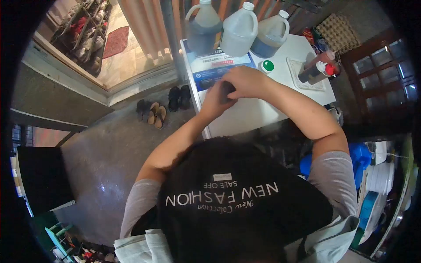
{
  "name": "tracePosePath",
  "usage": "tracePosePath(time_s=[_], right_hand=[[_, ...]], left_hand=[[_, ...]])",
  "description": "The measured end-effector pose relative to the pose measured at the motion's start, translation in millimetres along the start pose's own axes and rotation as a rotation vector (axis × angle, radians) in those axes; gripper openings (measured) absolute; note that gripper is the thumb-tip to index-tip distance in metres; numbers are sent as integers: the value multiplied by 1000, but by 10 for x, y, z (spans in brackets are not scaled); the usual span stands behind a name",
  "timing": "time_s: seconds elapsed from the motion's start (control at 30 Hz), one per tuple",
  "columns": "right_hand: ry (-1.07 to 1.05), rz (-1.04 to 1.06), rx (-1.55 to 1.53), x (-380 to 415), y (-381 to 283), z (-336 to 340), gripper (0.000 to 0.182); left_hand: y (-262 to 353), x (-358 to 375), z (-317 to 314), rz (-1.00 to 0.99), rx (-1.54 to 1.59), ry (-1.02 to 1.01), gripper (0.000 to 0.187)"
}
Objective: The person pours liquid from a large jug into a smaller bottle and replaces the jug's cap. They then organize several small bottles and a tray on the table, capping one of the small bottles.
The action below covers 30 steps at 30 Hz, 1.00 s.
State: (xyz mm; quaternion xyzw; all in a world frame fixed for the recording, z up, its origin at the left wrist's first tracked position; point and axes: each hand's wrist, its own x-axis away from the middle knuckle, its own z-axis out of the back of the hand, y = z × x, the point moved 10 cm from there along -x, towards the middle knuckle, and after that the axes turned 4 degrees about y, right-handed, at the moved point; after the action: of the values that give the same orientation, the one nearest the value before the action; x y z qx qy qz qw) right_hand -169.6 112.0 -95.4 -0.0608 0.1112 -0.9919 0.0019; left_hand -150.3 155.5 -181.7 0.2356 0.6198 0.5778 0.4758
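Both hands meet above the near left part of a white chest top (280,109). My left hand (215,103) is wrapped round a small dark object (226,89), too shaded to name. Over the top of the same object, my right hand (247,83) curls its fingers. A small bottle with a green cap (267,66) stands just beyond my right wrist. Behind the hands lies a blue and white printed label (204,79). Three large jugs stand at the back: one with dark liquid (204,33), a whitish one (239,35) and one with bluish liquid (268,39).
A white basket tray (293,65) on the right holds bottles, one dark (311,73) with a red and white top. Sandals (156,115) and dark shoes (179,97) lie on the floor at left. Shelves with plates (379,179) stand at lower right.
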Motion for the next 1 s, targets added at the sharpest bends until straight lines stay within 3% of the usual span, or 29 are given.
tracePosePath(time_s=[0.13,0.23,0.3,0.37,0.4,0.43,0.5,0.53,0.6,0.7,0.87,1.0], right_hand=[[-80,-148,126,1,29,-61,46],[86,-15,125,11,-64,79,51],[-77,-272,211,63,-39,178,48],[-73,-296,184,93,-59,238,42],[-70,-310,160,94,-46,252,39],[-71,-311,161,95,49,161,39],[120,206,-82,76,-206,51,39],[119,204,-84,80,-202,74,39],[3,115,-74,72,-117,24,39],[11,3,0,21,45,-50,37],[37,-202,98,10,4,19,43],[-61,-357,121,50,109,60,39]], left_hand=[[-134,-19,-3,-31,-85,6,69],[-92,-30,18,-50,-100,6,67],[-116,-39,-2,-61,-135,-4,65],[-37,-47,-45,-268,-240,-32,69],[-85,-36,-61,-269,-239,-33,69],[-148,-42,-45,-150,-159,-27,69],[-241,-34,-38,-28,-77,-21,69],[-191,-29,-26,-78,-101,-4,68],[-138,-30,-22,-126,-125,10,68],[-86,-28,-13,-145,-121,26,66],[-276,-50,-15,18,-151,-15,67],[-214,-48,-6,-55,-218,-7,73]])
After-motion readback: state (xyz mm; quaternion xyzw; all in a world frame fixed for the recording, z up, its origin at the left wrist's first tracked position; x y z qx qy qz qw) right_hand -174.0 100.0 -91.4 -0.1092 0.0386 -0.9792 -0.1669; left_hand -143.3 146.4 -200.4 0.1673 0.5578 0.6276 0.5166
